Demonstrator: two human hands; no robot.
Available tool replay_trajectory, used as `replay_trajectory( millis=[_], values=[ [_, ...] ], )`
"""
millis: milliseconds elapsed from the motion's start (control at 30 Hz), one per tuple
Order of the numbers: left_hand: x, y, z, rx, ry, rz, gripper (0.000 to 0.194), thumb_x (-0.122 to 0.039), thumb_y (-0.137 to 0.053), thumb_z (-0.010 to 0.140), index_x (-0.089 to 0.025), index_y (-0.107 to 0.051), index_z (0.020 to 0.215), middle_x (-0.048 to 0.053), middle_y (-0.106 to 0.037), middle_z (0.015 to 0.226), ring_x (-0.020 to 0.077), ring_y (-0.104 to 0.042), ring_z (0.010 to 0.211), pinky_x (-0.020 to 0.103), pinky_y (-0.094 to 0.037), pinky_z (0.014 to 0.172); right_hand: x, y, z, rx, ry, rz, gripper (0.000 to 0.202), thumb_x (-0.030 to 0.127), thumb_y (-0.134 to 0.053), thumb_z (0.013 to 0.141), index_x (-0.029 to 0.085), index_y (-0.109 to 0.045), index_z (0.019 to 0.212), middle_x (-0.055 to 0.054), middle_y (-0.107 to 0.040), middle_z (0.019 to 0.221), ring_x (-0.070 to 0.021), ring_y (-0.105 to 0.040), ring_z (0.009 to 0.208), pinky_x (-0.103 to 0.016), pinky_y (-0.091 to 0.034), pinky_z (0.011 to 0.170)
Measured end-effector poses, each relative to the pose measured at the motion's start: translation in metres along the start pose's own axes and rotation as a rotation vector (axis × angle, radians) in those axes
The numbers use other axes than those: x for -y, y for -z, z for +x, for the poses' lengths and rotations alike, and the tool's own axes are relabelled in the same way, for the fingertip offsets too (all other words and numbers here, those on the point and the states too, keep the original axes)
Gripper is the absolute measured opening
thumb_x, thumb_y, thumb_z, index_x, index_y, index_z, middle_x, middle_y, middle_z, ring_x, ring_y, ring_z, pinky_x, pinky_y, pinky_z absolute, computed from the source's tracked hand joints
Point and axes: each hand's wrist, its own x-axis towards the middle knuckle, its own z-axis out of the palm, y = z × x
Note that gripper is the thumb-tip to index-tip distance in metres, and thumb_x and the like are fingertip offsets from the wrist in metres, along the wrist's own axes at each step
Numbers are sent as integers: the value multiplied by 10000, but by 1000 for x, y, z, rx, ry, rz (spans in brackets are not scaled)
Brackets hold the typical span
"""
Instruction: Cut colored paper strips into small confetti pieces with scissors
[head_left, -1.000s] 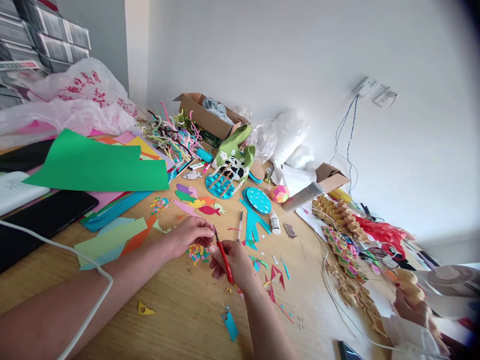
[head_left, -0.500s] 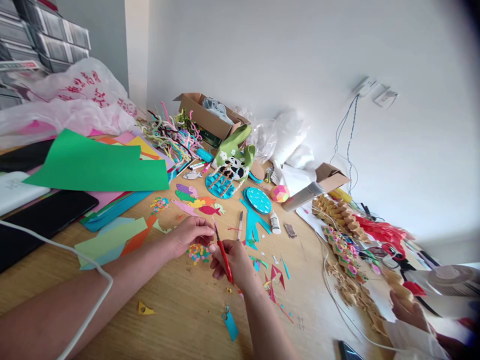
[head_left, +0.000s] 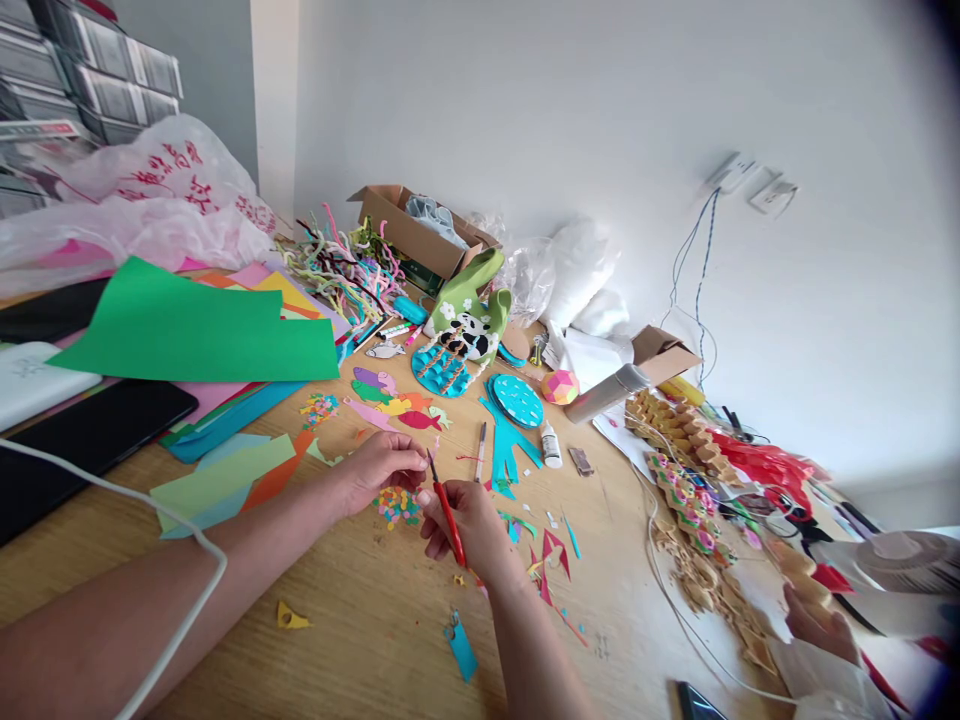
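Red-handled scissors point(head_left: 448, 520) are gripped in my right hand point(head_left: 474, 530), blades pointing up and away from me. Close to the blade tips, my left hand point(head_left: 391, 465) has its fingers pinched together; what they hold, if anything, is too small to make out. A scrap of pink paper shows just beyond the tips. Under and beside my hands lies a heap of small coloured paper dots point(head_left: 397, 507). Beyond them are cut paper fish, among them a red fish point(head_left: 420, 421) and a purple one point(head_left: 384, 381).
Green paper sheets point(head_left: 202, 330) lie at left by a black device point(head_left: 105, 445). Blue cut paper point(head_left: 504, 450), a pen point(head_left: 481, 448) and a white glue bottle point(head_left: 550, 446) sit ahead. Red scraps point(head_left: 553, 555) are at right. Another person's hand point(head_left: 817, 620) is at far right.
My hands stay nearly in place, with the scissor blades shifted very slightly. The pink scrap near the tips has moved a little to the right.
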Motion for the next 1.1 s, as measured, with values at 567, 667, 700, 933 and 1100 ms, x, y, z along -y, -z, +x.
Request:
replay_trajectory(
  millis=[567,667,700,933,1100],
  values=[
    [-2,-3,0,-12,5,19,152,-228,-698,544,-123,-625,626,13,-615,572,111,-528,532,252,-396,558,-2,2,-1,4,-3,-26,482,614,-648,642,156,-499,652,-26,-641,572,-132,-582,395,-211,-412,368],
    [-2,-3,0,-14,11,18,143,-226,-700,549,-123,-625,614,8,-604,562,107,-522,525,249,-394,551,1,2,-2,7,-16,-36,494,627,-645,637,157,-493,630,-27,-641,561,-126,-574,386,-207,-413,368],
    [-2,-3,0,-15,10,21,138,-224,-698,553,-124,-626,612,8,-602,560,107,-521,525,250,-394,551,2,2,-2,6,-20,-33,496,628,-646,635,157,-492,627,-25,-639,552,-123,-568,378,-205,-413,365],
    [-1,0,0,-24,4,-5,133,-218,-701,566,-124,-641,639,12,-614,576,108,-520,537,256,-401,571,2,0,-1,-4,-38,-21,491,617,-654,629,153,-493,621,-26,-636,541,-106,-549,350,-191,-410,348],
    [0,0,1,-19,12,-12,148,-231,-710,570,-125,-640,645,13,-616,585,108,-524,542,252,-401,569,3,0,-1,-7,-39,-10,473,595,-653,641,151,-495,613,-24,-630,534,-108,-553,350,-192,-410,344]
  ],
)
